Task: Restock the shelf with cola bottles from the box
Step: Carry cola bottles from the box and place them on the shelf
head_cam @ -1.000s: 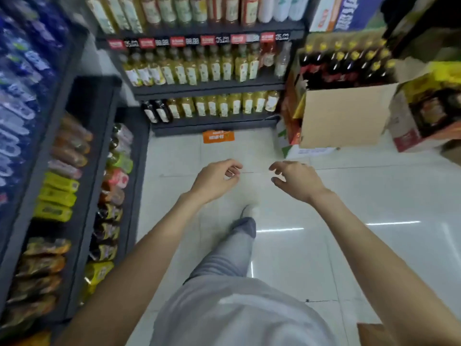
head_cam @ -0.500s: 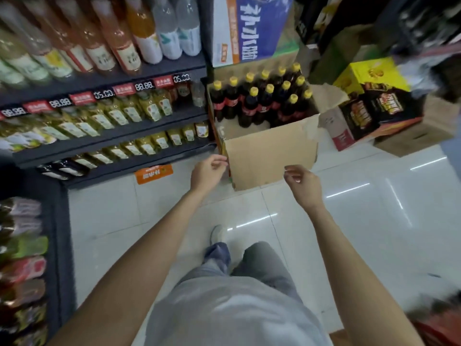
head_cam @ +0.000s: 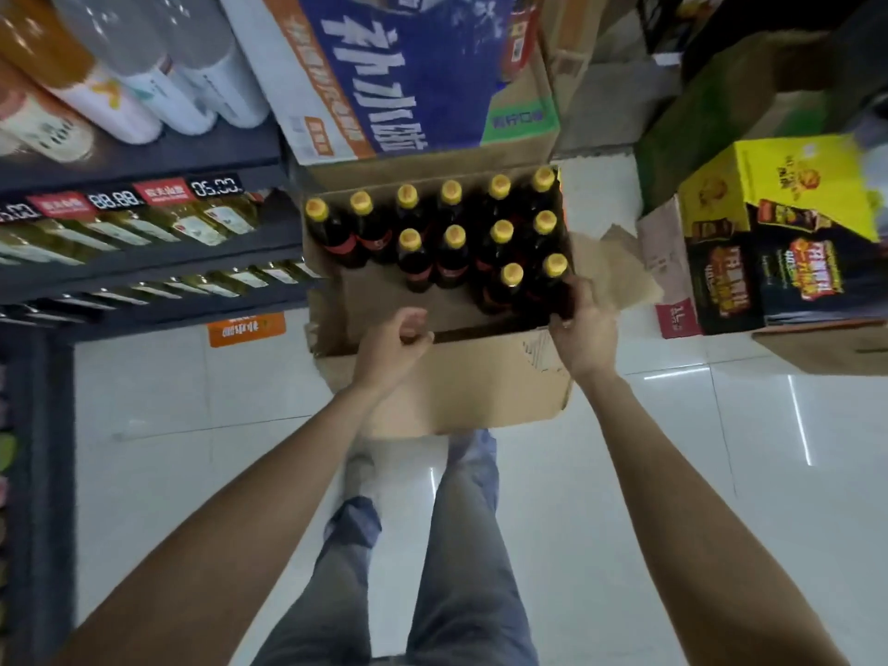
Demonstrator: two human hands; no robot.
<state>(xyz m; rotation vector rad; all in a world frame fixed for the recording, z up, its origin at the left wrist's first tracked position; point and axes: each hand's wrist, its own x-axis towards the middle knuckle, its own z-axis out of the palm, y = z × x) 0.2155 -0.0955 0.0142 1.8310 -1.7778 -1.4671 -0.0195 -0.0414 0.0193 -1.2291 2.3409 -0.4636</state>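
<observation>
An open cardboard box (head_cam: 480, 377) stands on the floor in front of me. It holds several dark cola bottles (head_cam: 454, 252) with yellow caps, and its near left part has no bottles. My right hand (head_cam: 584, 329) is at the box's near right corner, where thumb and fingers curl round the body of the front right cola bottle (head_cam: 552, 281). My left hand (head_cam: 394, 348) hovers over the box's near edge with its fingers loosely curled and nothing in them. The dark shelf (head_cam: 144, 276) stands to the left.
The shelf holds rows of yellowish drink bottles (head_cam: 202, 223) behind price tags, with larger bottles above. A blue and orange carton (head_cam: 408, 74) lies behind the box. A yellow and black carton (head_cam: 778, 233) and brown boxes stand at the right. White tiled floor (head_cam: 192, 425) surrounds my legs.
I have stepped up to the box, which now lies right under my hands. My right hand has reached in to the front right bottle. My left hand came over the box's edge.
</observation>
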